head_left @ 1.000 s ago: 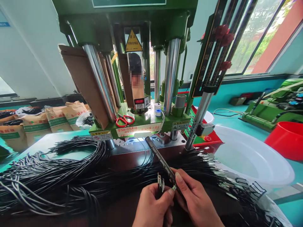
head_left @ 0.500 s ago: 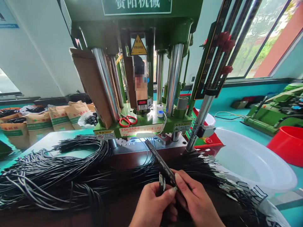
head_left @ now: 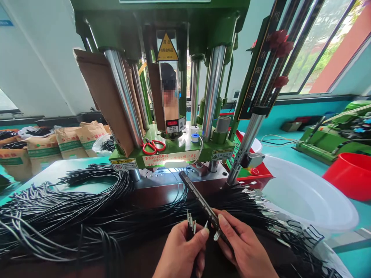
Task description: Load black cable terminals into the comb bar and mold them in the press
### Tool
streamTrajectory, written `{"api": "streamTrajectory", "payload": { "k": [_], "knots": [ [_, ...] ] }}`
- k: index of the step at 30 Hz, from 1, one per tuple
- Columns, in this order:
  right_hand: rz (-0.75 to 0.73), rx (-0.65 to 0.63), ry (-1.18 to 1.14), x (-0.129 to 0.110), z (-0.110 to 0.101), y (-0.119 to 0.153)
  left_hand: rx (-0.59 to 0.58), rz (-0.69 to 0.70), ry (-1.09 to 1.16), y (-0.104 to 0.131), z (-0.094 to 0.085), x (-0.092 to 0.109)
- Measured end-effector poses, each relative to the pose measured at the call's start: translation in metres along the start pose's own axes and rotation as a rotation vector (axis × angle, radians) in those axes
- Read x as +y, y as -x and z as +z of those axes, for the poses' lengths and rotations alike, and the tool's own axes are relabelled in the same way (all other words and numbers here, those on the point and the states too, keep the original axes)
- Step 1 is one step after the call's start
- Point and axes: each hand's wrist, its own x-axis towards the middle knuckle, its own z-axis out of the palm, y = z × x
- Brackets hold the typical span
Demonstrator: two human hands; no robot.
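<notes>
Left hand [head_left: 182, 251] closed on a few metal-tipped cable ends [head_left: 190, 223] | right hand [head_left: 243, 247] gripped the slotted loading bar [head_left: 199, 199] near centre | one connector [head_left: 216, 235] was newly parted from the bunch, at the bar | loading judged under way

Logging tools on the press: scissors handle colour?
Red. The scissors lie on the green press platen, clearest in the head view.
</notes>
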Motion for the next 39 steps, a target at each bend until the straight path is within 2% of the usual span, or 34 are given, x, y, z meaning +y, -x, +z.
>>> {"api": "streamTrajectory", "payload": {
  "k": [7,13,24,27,30,34,39],
  "knots": [
    [-0.067,-0.059,0.122,0.0,-0.004,-0.001,0.002,-0.021,-0.035,0.001,0.001,0.003],
    [-0.067,-0.122,0.128,0.001,-0.006,-0.002,-0.024,-0.021,-0.037,0.003,0.001,0.006],
    [-0.161,-0.091,0.232,-0.002,-0.001,0.003,0.004,-0.016,0.033,0.003,0.003,0.006],
    [-0.107,-0.084,0.161,-0.002,-0.004,0.004,-0.028,-0.031,0.086,0.007,-0.001,0.009],
    [0.021,-0.001,0.023,-0.001,-0.009,0.005,-0.081,-0.036,0.175,0.013,-0.009,0.012],
    [0.068,0.019,-0.061,0.002,-0.014,0.006,0.0,-0.05,0.193,0.016,-0.014,0.013],
    [0.031,-0.001,-0.018,0.004,-0.011,0.006,0.086,-0.028,0.096,0.01,-0.007,0.012]
  ]
}}
